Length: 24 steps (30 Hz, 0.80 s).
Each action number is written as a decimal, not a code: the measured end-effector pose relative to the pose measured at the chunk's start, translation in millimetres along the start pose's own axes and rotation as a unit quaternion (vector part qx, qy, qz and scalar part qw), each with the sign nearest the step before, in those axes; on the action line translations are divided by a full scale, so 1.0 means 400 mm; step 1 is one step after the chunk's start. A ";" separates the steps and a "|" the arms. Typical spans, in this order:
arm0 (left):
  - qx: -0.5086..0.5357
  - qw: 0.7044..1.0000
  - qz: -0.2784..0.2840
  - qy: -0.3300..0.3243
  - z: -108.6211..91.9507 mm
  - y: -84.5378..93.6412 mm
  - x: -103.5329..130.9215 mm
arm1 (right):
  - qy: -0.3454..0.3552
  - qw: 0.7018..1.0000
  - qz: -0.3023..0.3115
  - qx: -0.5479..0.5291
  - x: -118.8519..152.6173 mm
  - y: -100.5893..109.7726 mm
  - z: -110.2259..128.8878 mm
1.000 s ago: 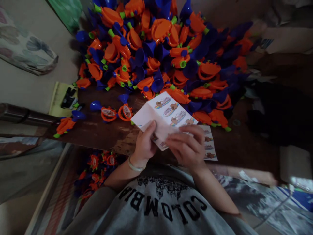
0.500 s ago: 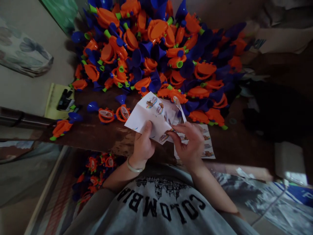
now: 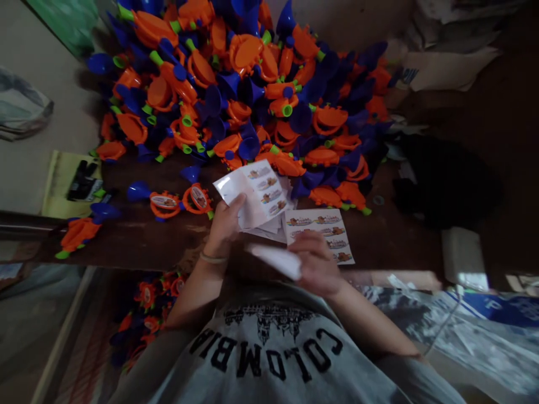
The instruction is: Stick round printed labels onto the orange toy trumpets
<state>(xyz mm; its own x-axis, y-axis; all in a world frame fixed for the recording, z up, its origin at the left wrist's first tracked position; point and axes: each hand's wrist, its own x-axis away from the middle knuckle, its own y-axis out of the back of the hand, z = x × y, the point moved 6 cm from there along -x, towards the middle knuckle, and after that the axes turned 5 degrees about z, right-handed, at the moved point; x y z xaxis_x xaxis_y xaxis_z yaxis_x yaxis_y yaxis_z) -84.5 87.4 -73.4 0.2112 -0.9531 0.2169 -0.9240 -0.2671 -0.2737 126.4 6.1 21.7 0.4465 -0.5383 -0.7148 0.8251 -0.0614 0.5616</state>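
Observation:
My left hand (image 3: 227, 220) grips a sticker sheet (image 3: 257, 195) by its left part, thumb on top; four printed stickers show on its right half. Under it lie more white papers (image 3: 275, 227). A folded or torn white piece of paper (image 3: 278, 261), blurred by motion, is held in my right hand (image 3: 318, 266), closer to my body. Beside them on the table, partly behind my right hand, lies another sticker sheet (image 3: 320, 216). Two orange toy trumpets with oval stickers (image 3: 165, 203) (image 3: 196, 197) rest left of my left hand.
A large heap of orange and blue toy trumpets (image 3: 244, 84) covers the table's back. At left are a yellow pad (image 3: 56, 185) with black items and a single trumpet (image 3: 80, 233). More trumpets (image 3: 147, 297) are below the edge; a black cloth (image 3: 442, 179) is at right.
My right hand has moved down toward my body with a white piece, away from the sheet in my left hand. The view has shifted, so the table's things appear further left.

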 end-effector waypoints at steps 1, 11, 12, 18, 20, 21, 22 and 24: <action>-0.026 1.000 0.006 0.007 0.009 0.013 -0.022 | -0.060 0.997 -0.033 0.025 0.000 0.021 -0.041; -0.437 0.865 0.000 -0.244 -0.012 0.020 -0.026 | -0.166 0.983 -0.002 0.082 -0.121 -0.015 -0.466; -0.447 0.856 0.018 -0.260 -0.008 0.007 -0.017 | -0.162 0.984 0.014 0.072 -0.139 -0.033 -0.481; -0.442 0.838 0.101 -0.302 -0.011 -0.071 0.037 | -0.099 0.972 0.186 0.104 -0.240 -0.145 -0.497; -0.427 0.844 0.103 -0.308 -0.021 -0.086 0.052 | -0.084 0.969 0.222 0.074 -0.261 -0.163 -0.499; -0.416 0.848 0.101 -0.312 -0.027 -0.091 0.057 | -0.079 0.969 0.230 0.051 -0.270 -0.165 -0.498; -0.404 0.852 0.097 -0.318 -0.034 -0.094 0.062 | -0.075 0.969 0.233 0.030 -0.278 -0.162 -0.495; -0.380 0.859 0.087 -0.331 -0.051 -0.095 0.068 | -0.069 0.971 0.231 0.004 -0.290 -0.140 -0.478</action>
<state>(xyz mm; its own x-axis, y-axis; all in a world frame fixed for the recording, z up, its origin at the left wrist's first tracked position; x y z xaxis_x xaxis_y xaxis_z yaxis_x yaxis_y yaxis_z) -49.9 74.4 -38.0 -0.0483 -0.9083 -0.4155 -0.8480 -0.1825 0.4975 94.5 232.9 -6.6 0.7172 -0.6171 -0.3238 0.5450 0.2071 0.8124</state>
